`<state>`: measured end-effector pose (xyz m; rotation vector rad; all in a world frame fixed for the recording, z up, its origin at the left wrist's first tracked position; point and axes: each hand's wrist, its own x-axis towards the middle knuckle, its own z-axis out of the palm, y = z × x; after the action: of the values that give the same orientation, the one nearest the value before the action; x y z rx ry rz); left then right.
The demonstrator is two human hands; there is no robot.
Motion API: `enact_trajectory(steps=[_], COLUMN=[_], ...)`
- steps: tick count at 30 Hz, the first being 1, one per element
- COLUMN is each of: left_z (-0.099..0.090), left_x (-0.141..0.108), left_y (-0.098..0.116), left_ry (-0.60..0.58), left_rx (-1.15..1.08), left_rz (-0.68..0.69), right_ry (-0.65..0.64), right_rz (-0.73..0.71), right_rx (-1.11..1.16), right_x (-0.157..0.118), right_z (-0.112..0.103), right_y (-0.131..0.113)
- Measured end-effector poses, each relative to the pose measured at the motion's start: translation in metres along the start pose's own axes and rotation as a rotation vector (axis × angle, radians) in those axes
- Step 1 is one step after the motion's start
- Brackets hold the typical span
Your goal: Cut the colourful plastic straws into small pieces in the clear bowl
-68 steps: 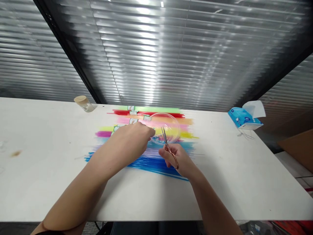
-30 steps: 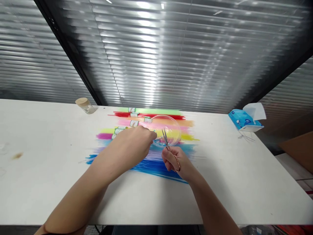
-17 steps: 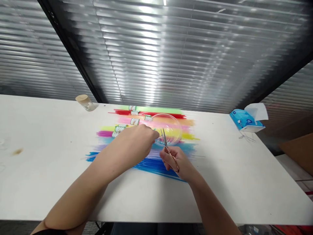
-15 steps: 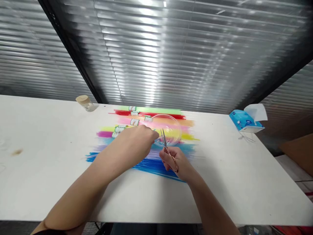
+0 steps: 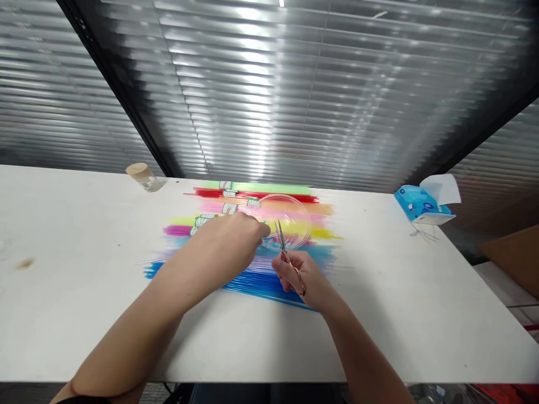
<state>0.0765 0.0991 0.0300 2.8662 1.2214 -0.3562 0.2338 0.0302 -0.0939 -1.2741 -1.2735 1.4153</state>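
My right hand grips a pair of scissors with rose-gold handles, fingers in the loops. Their blades point up and away from me, slightly parted, over a clear round plastic bowl. Small bluish and pink bits lie in the bowl. To the left, my left hand is closed in a pinch beside the blades. A tiny teal tip shows at its fingertips, apparently the end of a thin straw; the rest is hidden. Beneath both hands spread bundles of thin coloured straws, blue nearest me and green farthest.
Paper-like bands wrap several bundles. At the back left of the white table stands a jar with a tan lid. A blue tissue pack lies at the back right, and a cardboard box sits beyond the right edge.
The view has shifted very slightly. Both hands keep nearly the same pose, with the scissor blades still a little apart beside my left fingertips.
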Motion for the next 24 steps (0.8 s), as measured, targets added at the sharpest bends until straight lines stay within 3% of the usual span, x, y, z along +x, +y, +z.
enact_trajectory(steps=[24], left_z=[0.0013], left_x=[0.0007], left_y=[0.0020], left_ry=[0.022], left_rx=[0.014], left_rz=[-0.001], right_ry=[0.027], right_rz=[0.043], right_rx=[-0.035], right_x=[-0.0008], right_z=[0.0004], right_y=[-0.0037])
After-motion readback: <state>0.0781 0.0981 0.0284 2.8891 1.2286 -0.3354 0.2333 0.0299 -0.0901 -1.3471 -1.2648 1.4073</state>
